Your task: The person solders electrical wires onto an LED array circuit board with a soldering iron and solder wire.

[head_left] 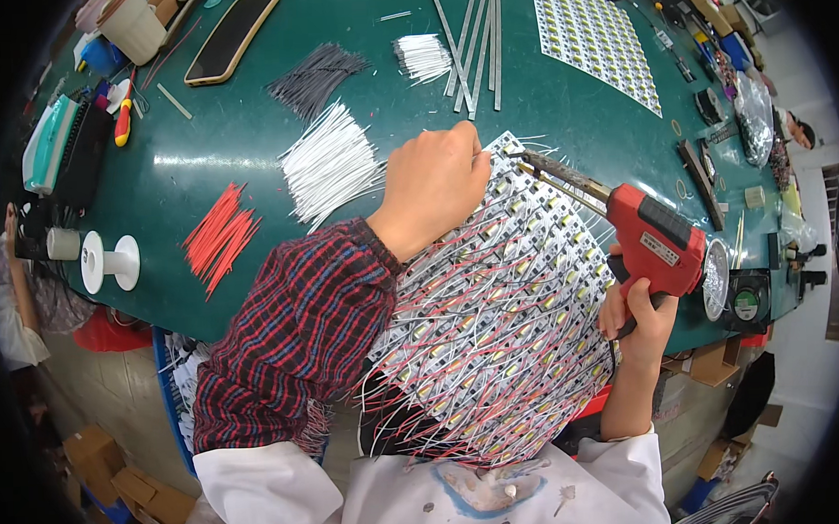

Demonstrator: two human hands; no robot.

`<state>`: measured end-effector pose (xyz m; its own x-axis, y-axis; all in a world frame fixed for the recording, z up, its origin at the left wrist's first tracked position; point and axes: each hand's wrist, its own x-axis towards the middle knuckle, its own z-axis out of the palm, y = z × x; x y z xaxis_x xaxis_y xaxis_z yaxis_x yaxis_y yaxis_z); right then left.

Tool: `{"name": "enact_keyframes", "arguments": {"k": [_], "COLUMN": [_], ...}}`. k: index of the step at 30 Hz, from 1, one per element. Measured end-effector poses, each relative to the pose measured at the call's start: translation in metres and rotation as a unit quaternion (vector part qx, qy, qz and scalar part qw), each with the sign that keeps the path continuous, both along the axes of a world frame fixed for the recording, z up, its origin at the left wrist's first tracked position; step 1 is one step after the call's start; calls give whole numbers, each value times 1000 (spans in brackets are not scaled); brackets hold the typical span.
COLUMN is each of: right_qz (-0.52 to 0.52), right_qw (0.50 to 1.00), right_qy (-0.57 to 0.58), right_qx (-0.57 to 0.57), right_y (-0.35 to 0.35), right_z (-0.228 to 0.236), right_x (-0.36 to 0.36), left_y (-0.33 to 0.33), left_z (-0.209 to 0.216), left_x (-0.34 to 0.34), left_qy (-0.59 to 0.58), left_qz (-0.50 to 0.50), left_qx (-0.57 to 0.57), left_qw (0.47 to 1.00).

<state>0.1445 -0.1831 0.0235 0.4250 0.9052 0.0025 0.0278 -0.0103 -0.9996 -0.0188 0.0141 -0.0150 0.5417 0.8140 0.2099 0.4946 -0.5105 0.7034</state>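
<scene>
Nearby, the red soldering gun [657, 233] clasped by the right hand [639, 315] could slip and burn the left hand [435, 183], its grip unclear

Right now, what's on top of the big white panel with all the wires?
Red and white wires lie across the panel, with little yellow parts between. The red gun points over its top corner. What the wires and left hand cover can't be seen.

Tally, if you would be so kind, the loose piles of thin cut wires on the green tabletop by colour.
Red pile of thin cut wires: 1
Dark grey pile of thin cut wires: 1
White piles of thin cut wires: 2
Total: 4
</scene>
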Motion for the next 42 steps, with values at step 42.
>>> {"name": "enact_keyframes", "arguments": {"k": [42], "right_qz": [-267], "right_qw": [941], "right_qy": [-126], "right_qx": [167], "right_y": [-127], "right_z": [16], "right_x": [28], "left_y": [0], "left_z": [4], "left_x": [1], "left_qy": [-15], "left_qz": [-23], "left_qx": [-10], "left_qw": [1000]}}
